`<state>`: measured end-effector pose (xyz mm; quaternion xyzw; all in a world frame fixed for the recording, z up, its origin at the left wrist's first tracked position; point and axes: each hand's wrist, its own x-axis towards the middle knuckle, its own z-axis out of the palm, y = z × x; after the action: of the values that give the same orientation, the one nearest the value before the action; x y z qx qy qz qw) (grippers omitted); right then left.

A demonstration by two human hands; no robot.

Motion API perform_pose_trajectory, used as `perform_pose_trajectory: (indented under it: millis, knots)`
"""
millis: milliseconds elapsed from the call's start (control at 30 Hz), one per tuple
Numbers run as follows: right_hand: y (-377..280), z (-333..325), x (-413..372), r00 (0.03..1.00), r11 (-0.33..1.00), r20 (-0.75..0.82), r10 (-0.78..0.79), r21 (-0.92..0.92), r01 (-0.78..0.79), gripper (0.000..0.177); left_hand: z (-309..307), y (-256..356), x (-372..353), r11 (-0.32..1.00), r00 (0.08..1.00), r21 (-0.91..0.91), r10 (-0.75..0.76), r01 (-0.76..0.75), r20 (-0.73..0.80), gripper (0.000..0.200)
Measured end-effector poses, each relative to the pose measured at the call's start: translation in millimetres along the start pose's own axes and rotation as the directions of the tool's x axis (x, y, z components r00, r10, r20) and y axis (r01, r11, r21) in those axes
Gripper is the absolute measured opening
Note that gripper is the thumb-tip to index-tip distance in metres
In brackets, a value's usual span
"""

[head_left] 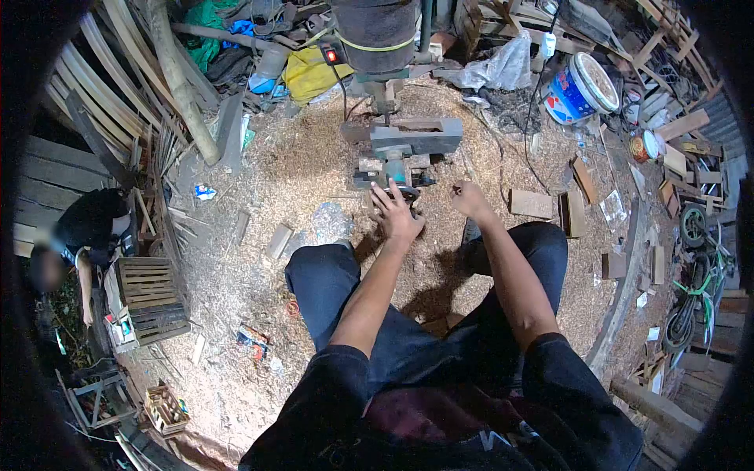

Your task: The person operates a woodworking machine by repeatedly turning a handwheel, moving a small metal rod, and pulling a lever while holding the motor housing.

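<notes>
My left hand (398, 216) lies with fingers spread over a dark round wheel (410, 193) at the front of a machine with a teal part (395, 167). Just right of the wheel, my right hand (471, 199) is closed in a pinch. A small dark thing shows at its fingertips, too small to name. Beyond both hands, a grey block (416, 141) sits across the machine, with a slotted wooden piece (415, 125) behind it. Above them stands a large dark cylinder (375, 39) with a yellow band.
Wood shavings (314, 149) cover the floor. Wooden blocks (531, 203) lie to the right, near a white-and-blue bucket (572, 94) and a green bicycle (699, 290). At the left, another person (90, 220) is beside a slatted wooden crate (149, 282). A cable (528, 133) runs down behind the blocks.
</notes>
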<state>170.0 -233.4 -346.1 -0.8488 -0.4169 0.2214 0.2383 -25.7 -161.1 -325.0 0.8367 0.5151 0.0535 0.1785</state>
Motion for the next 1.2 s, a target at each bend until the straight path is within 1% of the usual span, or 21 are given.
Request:
perform_pose_trajectory:
  millis: [67,133,167,233,267,367,400,467,500,567,633,667,700,767,867,967,1000,1100,1133,1167,1200]
  knots:
    - [3.0,7.7,-4.4,1.000,0.999,0.001,-0.001,-0.042,0.001,0.031,4.4,-0.7,-1.9,1.000,1.000,-0.013,0.020,-0.020,-0.016,0.128]
    - [13.7,19.7,-1.6,0.997,0.996,0.022,-0.068,-0.057,0.069,0.031,15.7,-7.2,3.2,0.999,0.999,-0.033,0.039,-0.040,-0.035,0.123]
    - [19.3,27.1,-1.9,0.994,0.993,0.033,-0.100,-0.062,0.102,0.031,20.8,-11.1,3.1,1.000,0.999,0.001,0.023,-0.023,-0.042,0.120]
    - [13.5,25.9,-6.0,0.996,0.996,0.072,-0.059,-0.065,0.063,0.031,9.6,-4.4,3.8,0.998,0.998,0.059,-0.002,0.006,-0.066,0.114]
    - [12.0,24.5,-10.7,0.995,0.997,0.095,-0.035,-0.070,0.042,0.030,2.5,-7.6,-0.6,0.999,1.000,0.041,0.017,-0.018,0.017,0.109]
    - [17.1,31.0,-7.5,0.991,0.991,0.115,-0.070,-0.107,0.082,0.031,9.3,-14.5,0.3,0.997,0.997,0.012,0.075,-0.074,-0.024,0.102]
    - [17.1,34.3,-5.5,0.992,0.990,0.100,-0.074,-0.110,0.085,0.031,11.7,-13.4,2.9,0.999,0.999,0.019,0.042,-0.042,-0.008,0.102]
    - [21.3,39.0,-4.9,0.994,0.988,0.078,-0.075,-0.127,0.085,0.031,15.1,-20.4,6.3,0.991,0.995,0.103,0.088,-0.083,-0.050,0.103]
    - [16.8,35.5,-10.9,0.991,0.989,0.111,-0.079,-0.116,0.092,0.031,17.8,-25.2,3.9,0.985,0.992,0.146,0.106,-0.096,-0.064,0.103]
    - [-5.1,22.3,-15.4,0.981,0.989,0.166,-0.104,-0.086,0.119,0.031,9.4,-25.2,3.7,0.995,0.995,0.045,0.091,-0.090,-0.039,0.105]
    - [-10.2,24.4,-17.3,0.981,0.985,0.143,-0.132,-0.091,0.145,0.031,4.3,-18.9,2.8,0.997,0.998,-0.045,0.060,-0.061,-0.014,0.107]
    - [-9.3,22.7,-18.8,0.981,0.983,0.132,-0.139,-0.099,0.153,0.031,0.1,-24.3,-1.6,0.990,0.991,-0.082,0.111,-0.116,-0.071,0.108]
    - [-9.2,20.9,-20.1,0.978,0.982,0.155,-0.142,-0.098,0.158,0.031,-5.2,-27.8,0.7,0.992,0.993,-0.049,0.114,-0.114,0.015,0.106]
    - [-15.8,21.0,-18.5,0.965,0.980,0.205,-0.160,-0.085,0.181,0.031,2.5,-37.0,4.4,0.988,0.988,0.032,0.150,-0.150,-0.024,0.103]
    - [-5.6,39.2,-10.9,0.978,0.978,0.151,-0.143,-0.133,0.163,0.030,-9.2,-39.3,0.0,0.975,0.980,-0.100,0.196,-0.198,-0.029,0.098]
    - [-29.0,16.9,-14.1,0.970,0.980,0.168,-0.173,-0.069,0.187,0.029,12.6,-61.0,10.6,0.876,0.934,-0.342,0.271,-0.340,-0.234,0.092]
    - [-33.4,12.0,-11.9,0.976,0.983,0.131,-0.173,-0.035,0.179,0.030,9.8,-59.5,13.1,0.853,0.932,-0.422,0.182,-0.309,-0.315,0.083]
    - [-54.7,-19.9,10.1,0.985,0.982,0.008,-0.173,0.081,0.172,0.032,-20.6,-59.4,38.5,0.773,0.972,-0.594,0.129,-0.222,-0.195,0.065]
    - [-68.4,-39.7,20.0,0.985,0.976,-0.036,-0.170,0.134,0.173,0.032,-39.3,-50.4,49.6,0.832,0.901,-0.440,0.153,-0.339,-0.406,0.048]
    - [-76.4,-55.1,38.3,0.965,0.944,-0.132,-0.228,0.214,0.252,0.032,-71.6,-41.3,57.7,0.786,0.803,-0.390,0.214,-0.480,-0.557,0.043]
    - [-84.8,-72.5,59.0,0.933,0.899,-0.233,-0.274,0.283,0.335,0.033,-112.1,-24.7,65.4,0.731,0.854,-0.533,0.132,-0.427,-0.503,0.043]
